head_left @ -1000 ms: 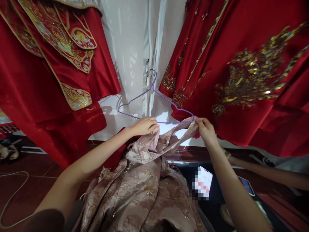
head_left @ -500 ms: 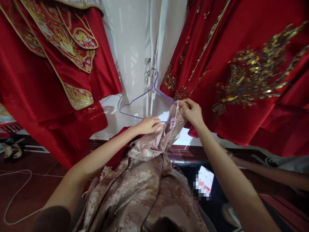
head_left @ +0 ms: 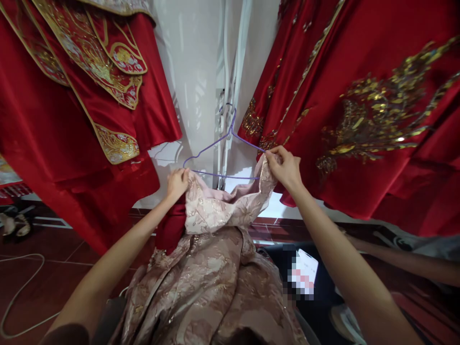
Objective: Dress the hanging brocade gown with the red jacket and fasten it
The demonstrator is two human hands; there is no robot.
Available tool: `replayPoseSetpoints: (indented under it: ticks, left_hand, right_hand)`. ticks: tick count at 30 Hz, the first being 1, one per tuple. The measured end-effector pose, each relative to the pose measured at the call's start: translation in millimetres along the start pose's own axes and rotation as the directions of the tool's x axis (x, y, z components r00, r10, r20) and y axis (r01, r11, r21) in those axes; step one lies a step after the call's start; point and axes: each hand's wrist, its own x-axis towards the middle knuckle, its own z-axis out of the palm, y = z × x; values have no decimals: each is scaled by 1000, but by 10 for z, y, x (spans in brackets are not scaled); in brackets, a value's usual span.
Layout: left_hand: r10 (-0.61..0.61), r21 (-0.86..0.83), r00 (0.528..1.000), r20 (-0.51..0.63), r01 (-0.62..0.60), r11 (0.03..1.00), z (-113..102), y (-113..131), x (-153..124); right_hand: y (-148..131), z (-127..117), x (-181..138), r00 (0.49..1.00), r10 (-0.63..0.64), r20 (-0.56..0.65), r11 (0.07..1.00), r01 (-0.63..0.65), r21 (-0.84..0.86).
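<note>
A pinkish-beige brocade garment with a metallic pattern spreads toward me, its top edge stretched between both hands. My left hand is closed on the left end of that edge, close to the left corner of a purple wire hanger. At the hanger's right side, my right hand pinches the garment's other end, and the hanger's right corner is hidden there. The hanger's hook is up by a white vertical pole. Between the hands the edge sags, showing a pale pink lining.
Red embroidered garments hang at left and right. A bright phone-like screen, partly blurred, lies at lower right, beside another person's arm. A white cable and shoes are on the tiled floor at left.
My left hand has moved left with its end of the garment, to the hanger's left corner. The bunched top edge is now spread wide. My right hand has stayed nearly in place.
</note>
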Motion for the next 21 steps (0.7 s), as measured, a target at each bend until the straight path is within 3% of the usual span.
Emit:
replayPoseSetpoints:
  ticks: [3, 9, 15, 19, 21]
  left_hand:
    - [-145, -49, 980, 137, 153, 987, -70, -386, 50]
    - [-35, -179, 992, 123, 57, 982, -134, -624, 165]
    - [-42, -286, 996, 75, 61, 956, -122, -544, 225]
    - [40, -405, 999, -9, -40, 914, -144, -241, 427]
    - [116, -446, 993, 36, -88, 891, -193, -65, 537]
  right_hand:
    - [19, 6, 37, 999, 35, 23, 998, -36, 52]
    - [23, -21, 56, 999, 30, 40, 996, -34, 85]
    - [81, -2, 72, 998, 30, 53, 992, -36, 119]
    - [165, 72, 81, 994, 59, 92, 976, -77, 203]
    - [189, 97, 78, 993, 72, 97, 970, -93, 226]
